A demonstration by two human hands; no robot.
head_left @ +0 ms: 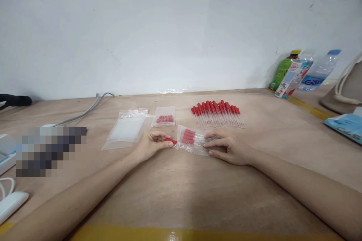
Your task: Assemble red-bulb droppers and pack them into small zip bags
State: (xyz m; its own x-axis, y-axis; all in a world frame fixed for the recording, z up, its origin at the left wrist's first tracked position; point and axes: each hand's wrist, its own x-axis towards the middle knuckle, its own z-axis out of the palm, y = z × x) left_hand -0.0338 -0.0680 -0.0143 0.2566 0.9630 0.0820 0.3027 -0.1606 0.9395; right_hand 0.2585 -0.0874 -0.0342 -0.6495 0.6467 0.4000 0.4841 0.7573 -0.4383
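Observation:
My left hand (152, 144) pinches the red bulb of a dropper (171, 141) at the open mouth of a small clear bag (192, 140) that lies on the table. Several red-bulbed droppers lie inside that bag. My right hand (229, 148) rests on the bag's right end, fingers pressed on the plastic, holding it down. Behind the bag lies a row of loose red-bulbed glass droppers (217, 114). A sealed bag of droppers (164, 117) lies further left, beside a stack of unfilled clear bags (126, 130).
Plastic bottles (294, 71) stand at the back right near a beige bag (347, 90) and a blue pack (346, 126). A grey cable (85, 113), a blurred-out patch (48, 150) and white devices (11, 203) are at the left. Yellow tape (198, 233) marks the table's near edge.

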